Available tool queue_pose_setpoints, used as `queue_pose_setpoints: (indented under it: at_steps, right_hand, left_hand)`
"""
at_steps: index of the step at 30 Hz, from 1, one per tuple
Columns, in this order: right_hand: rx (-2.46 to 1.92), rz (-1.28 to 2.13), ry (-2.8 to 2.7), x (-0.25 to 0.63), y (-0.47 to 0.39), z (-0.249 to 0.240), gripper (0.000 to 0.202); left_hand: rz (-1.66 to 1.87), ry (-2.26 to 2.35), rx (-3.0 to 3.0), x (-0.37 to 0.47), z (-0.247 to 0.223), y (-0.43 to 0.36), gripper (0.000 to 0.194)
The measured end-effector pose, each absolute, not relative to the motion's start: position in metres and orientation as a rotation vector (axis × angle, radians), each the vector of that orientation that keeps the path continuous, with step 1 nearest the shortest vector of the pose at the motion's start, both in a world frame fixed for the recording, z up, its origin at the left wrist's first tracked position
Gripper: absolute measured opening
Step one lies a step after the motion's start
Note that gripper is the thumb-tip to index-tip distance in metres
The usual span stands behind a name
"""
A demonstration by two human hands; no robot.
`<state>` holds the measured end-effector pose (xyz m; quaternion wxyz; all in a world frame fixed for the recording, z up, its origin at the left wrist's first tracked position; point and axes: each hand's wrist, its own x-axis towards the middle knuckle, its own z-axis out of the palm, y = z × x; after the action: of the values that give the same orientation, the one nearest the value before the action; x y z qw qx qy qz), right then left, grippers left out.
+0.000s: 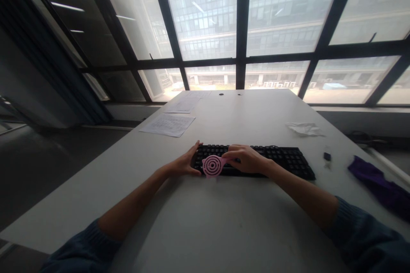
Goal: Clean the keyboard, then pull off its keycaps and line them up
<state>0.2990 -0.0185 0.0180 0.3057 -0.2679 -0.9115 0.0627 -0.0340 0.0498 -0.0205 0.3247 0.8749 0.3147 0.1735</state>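
A black keyboard (282, 158) lies across the white table. My right hand (246, 159) is closed on the handle of a pink round brush (212, 165) with concentric rings, held over the keyboard's left part. At the keyboard's left end rests my left hand (185, 163), thumb and fingers spread apart around its edge; it may be steadying contact only, with nothing enclosed in the fingers. The brush's underside is hidden.
Printed papers (168, 124) lie at the left of the table (205, 230). A crumpled white tissue (305, 129), a small dark object (327, 156) and a purple cloth (378, 181) lie at the right. Tall windows stand behind.
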Motion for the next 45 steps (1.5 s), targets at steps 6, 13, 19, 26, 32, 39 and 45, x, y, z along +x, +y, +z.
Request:
queue_pose_setpoints:
  at_steps: [6,13,19,26,32,39,45]
  right_hand:
    - [-0.755,0.229,-2.444,0.305,-0.017,0.024,0.023]
    - [-0.781,0.545,-2.497,0.31,-0.017,0.033,0.025]
    - [-0.811,0.666,-2.475,0.313,-0.017,0.041,0.027]
    - [-0.896,0.734,-2.499,0.322,-0.015,0.047,0.028]
    - [-0.87,0.65,-2.513,0.316,-0.018,0.046,0.026]
    - [-0.855,0.602,-2.526,0.315,-0.021,0.05,0.024]
    - [-0.891,0.644,-2.543,0.322,-0.022,0.057,0.022]
  left_hand:
    - [0.417,0.874,2.317,-0.032,-0.017,0.047,0.134]
    - [0.378,0.906,2.317,-0.032,-0.015,0.046,0.137]
    - [0.371,0.919,2.334,-0.032,-0.014,0.045,0.135]
    - [0.385,0.903,2.331,-0.032,-0.013,0.044,0.133]
    - [0.396,0.898,2.325,-0.033,-0.016,0.046,0.134]
    - [0.383,0.906,2.341,-0.033,-0.016,0.047,0.134]
    - [0.388,0.906,2.338,-0.031,-0.012,0.043,0.132]
